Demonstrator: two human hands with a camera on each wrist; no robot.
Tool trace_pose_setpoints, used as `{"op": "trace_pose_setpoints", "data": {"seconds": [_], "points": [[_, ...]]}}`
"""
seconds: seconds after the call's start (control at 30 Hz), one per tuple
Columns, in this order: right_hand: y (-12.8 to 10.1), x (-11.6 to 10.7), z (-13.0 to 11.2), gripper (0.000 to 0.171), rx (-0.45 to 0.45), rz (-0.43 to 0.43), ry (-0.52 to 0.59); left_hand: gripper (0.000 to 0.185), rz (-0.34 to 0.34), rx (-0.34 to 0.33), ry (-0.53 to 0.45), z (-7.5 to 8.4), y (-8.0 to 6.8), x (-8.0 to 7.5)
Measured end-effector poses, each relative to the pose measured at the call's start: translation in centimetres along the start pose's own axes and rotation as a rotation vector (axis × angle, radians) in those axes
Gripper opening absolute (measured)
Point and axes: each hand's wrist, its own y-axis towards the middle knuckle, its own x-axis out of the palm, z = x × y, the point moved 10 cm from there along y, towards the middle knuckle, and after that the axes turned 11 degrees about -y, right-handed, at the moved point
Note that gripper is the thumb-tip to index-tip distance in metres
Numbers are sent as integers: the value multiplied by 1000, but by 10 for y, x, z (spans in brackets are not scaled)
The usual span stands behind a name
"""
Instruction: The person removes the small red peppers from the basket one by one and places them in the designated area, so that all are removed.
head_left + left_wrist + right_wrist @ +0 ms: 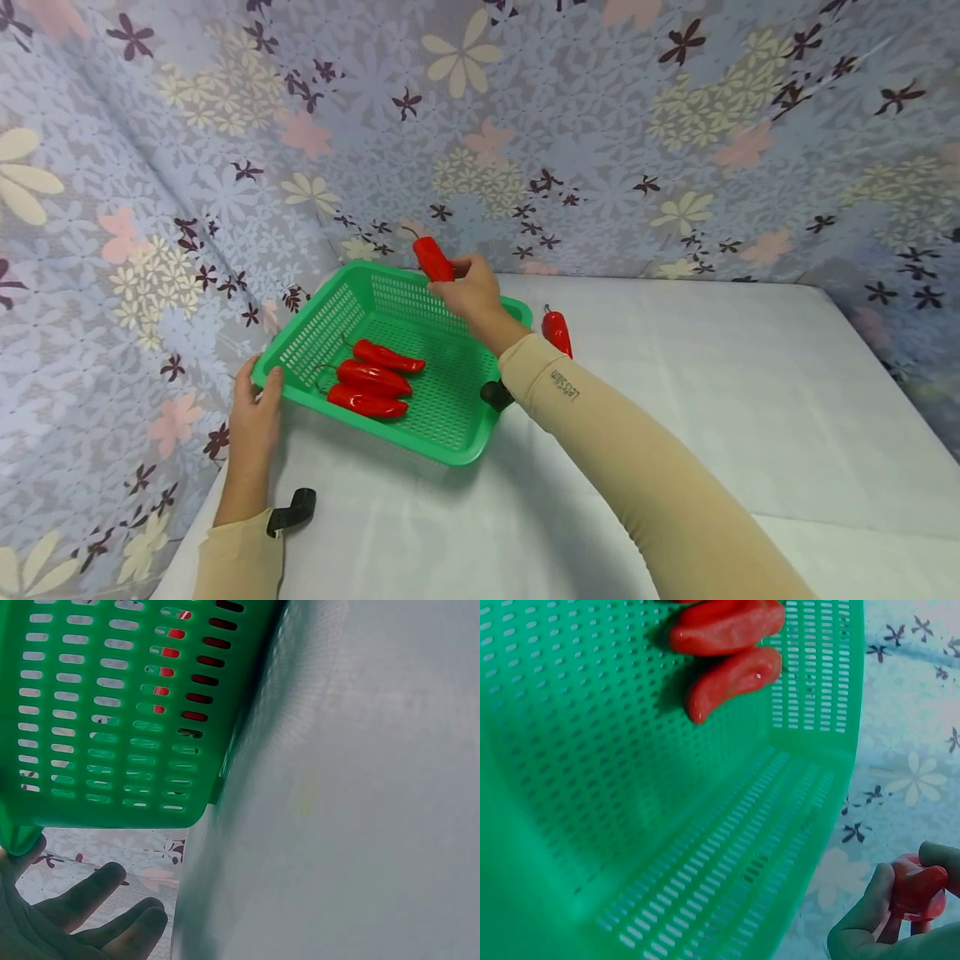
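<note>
Your right sleeve (600, 433) reads "LessSlim". Your right hand (468, 292) pinches a pepper (433, 258) above the basket's (450, 446) far rim. Your left hand (253, 417) clasps the near-left corner (open table (712, 392) rightward).

White table (712, 400) backed by floral cloth (525, 125).

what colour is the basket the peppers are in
Green: the slotted plastic basket holding three red peppers shows best in the head view.

soft, even light is filling all three views, the basket (450, 433) is casting only a faint shadow on the white table (712, 400), the head view is bending at its edges, and the left wrist view is smearing with blur.
</note>
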Motion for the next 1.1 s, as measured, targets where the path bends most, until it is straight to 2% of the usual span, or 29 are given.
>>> {"op": "trace_pose_setpoints", "data": {"seconds": [0.23,0.37,0.63,1.1], "points": [[-4,-33,3,53,-38,40,21,74,-3,-17,-2,-2,-1,-1],[-5,-53,10,55,-30,70,34,73,1,-8,-7,-1,-3,-2],[-1,-88,38,58,34,112,80,71,11,6,-17,0,-3,0],[1,-135,96,57,182,163,92,69,20,-26,-29,-1,-5,2]]}}
